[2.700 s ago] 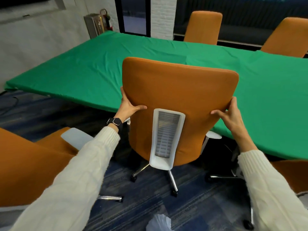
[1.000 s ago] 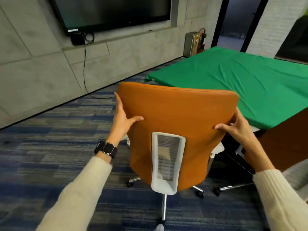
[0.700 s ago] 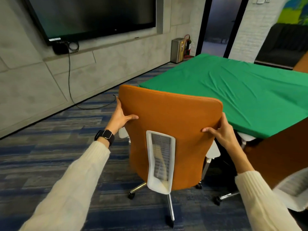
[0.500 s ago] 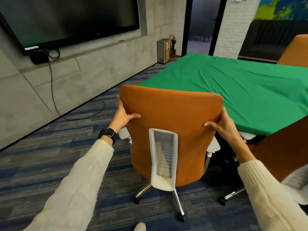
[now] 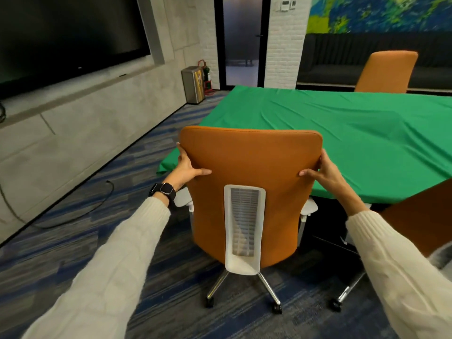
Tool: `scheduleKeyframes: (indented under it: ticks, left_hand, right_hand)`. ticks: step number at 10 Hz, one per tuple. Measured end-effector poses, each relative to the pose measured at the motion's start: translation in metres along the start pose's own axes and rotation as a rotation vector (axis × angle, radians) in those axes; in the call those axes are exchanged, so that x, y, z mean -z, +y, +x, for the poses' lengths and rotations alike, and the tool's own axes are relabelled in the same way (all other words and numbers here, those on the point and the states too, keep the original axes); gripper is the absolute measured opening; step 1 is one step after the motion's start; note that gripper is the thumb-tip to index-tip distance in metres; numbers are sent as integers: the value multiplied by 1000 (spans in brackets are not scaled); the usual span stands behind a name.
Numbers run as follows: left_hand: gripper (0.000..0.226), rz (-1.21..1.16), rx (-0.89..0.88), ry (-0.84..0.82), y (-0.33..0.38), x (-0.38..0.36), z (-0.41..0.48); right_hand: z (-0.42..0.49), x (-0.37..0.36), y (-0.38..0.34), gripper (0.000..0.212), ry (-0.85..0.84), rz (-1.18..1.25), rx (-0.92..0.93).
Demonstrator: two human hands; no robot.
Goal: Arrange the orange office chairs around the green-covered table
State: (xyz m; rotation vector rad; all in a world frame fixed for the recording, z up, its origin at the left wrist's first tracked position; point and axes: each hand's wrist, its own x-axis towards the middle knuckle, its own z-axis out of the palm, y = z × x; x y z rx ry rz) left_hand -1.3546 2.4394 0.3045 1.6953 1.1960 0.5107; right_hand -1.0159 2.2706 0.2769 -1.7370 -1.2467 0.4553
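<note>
A chair (image 5: 249, 182) stands at the near left corner of the table (image 5: 354, 133), its back toward the viewer. The left hand (image 5: 187, 167) grips the back's left edge, the right hand (image 5: 322, 172) its right edge. A second chair (image 5: 385, 72) sits at the table's far side. A third chair (image 5: 420, 216) is near right, partly under the table. A bin (image 5: 193, 84) stands far left by the doorway (image 5: 241, 40). A screen (image 5: 66, 35) hangs on the left wall.

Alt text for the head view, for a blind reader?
Both hands, left hand and right hand, grip the backrest edges of an orange wheeled office chair facing a corner of the green-covered table. A second orange chair stands at the far side.
</note>
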Motion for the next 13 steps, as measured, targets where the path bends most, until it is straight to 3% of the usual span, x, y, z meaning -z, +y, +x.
scheduleKeyframes:
  ticks: [2,4,7,11,12,13]
  left_hand:
    - [123,172,-8,59,12,6,70]
    - [106,83,-84,121,21,6,124]
    - [102,43,-111,146,29,11,177]
    - [102,15,-137,105,31,11,171]
    - [101,20,-60,123,10,-3,149]
    - [100,-109,17,151,-27,-19,129]
  right_hand:
    - [54,-3,15,66,24,2,-39]
    - [99,-1,26,66,30,-12,-56]
    - [135,-7,32,69,22,-19,-44]
    - [134,-10,26,60,40,1,-82]
    - [106,-20,38,48,126,-1,-124]
    - [70,-35,59,51,220,77,-226]
